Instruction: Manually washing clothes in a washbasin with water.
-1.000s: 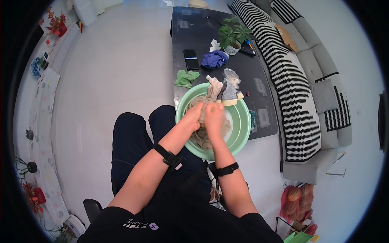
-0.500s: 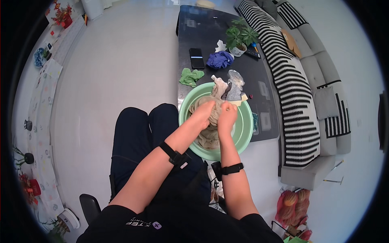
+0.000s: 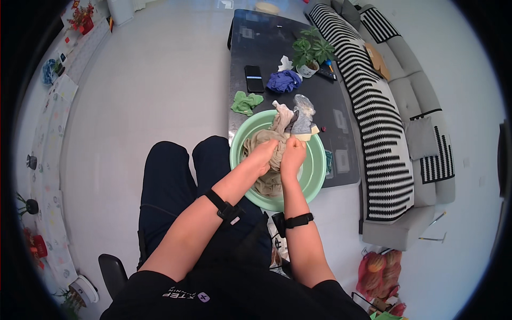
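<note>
A light green plastic basin (image 3: 319,169) stands on the corner of the dark table, close to my knees. Beige wet-looking cloth (image 3: 268,185) lies bunched inside it. My left hand (image 3: 265,154) is closed round a gathered part of this cloth. Beside it, my right hand (image 3: 293,157) forms a fist against the same bunch; its fingertips are hidden, but it appears to grip the cloth too. A pale end of fabric (image 3: 282,114) reaches up over the far rim. Just beyond my right hand, grey and cream cloth (image 3: 301,128) hangs on the rim.
On the dark table (image 3: 256,40) lie a green cloth (image 3: 246,103), a phone (image 3: 254,79) and a bunched blue cloth (image 3: 284,81). A potted plant (image 3: 308,69) stands farther back. To the right runs a grey sofa (image 3: 424,85) with a striped cover.
Both hands have come slightly nearer to me with the beige cloth between them. The whole view has shifted a little; the basin and the table things look unmoved.
</note>
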`<state>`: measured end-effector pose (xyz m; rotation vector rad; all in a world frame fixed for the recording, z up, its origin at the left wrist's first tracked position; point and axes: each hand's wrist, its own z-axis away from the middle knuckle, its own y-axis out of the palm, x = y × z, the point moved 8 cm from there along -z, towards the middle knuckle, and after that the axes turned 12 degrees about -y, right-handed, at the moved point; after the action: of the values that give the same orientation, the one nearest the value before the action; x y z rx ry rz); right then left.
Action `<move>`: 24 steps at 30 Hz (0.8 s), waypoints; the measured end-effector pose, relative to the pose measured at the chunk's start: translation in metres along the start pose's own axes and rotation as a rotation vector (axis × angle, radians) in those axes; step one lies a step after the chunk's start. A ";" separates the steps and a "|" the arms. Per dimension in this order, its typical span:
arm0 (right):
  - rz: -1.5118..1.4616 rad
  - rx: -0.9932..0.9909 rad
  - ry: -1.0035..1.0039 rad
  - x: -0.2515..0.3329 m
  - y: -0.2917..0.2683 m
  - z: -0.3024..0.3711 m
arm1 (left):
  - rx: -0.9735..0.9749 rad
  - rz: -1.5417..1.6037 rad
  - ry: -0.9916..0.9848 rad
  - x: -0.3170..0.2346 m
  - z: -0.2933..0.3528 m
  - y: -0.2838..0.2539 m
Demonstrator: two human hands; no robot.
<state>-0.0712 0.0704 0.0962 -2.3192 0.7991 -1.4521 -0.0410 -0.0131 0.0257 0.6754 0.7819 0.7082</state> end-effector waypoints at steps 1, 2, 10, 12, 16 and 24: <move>0.003 0.001 0.000 0.002 0.000 0.002 | 0.001 0.003 -0.001 0.000 0.000 0.000; -0.053 0.003 -0.032 0.007 0.003 0.007 | -0.037 0.040 -0.021 0.001 -0.001 -0.004; -0.002 0.085 -0.293 0.056 0.018 0.022 | 0.118 -0.124 0.041 -0.011 -0.007 -0.010; -0.043 0.057 -0.133 0.021 0.006 0.003 | 0.080 -0.023 -0.016 -0.001 -0.005 -0.002; -0.073 -0.022 0.039 0.001 -0.005 0.004 | 0.021 0.012 -0.031 0.005 -0.006 -0.001; -0.030 0.174 -0.329 0.090 0.027 0.036 | 0.875 0.240 0.229 -0.017 0.003 -0.008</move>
<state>-0.0165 -0.0057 0.1317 -2.3553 0.5260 -1.0619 -0.0454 -0.0315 0.0277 1.5145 1.2494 0.6498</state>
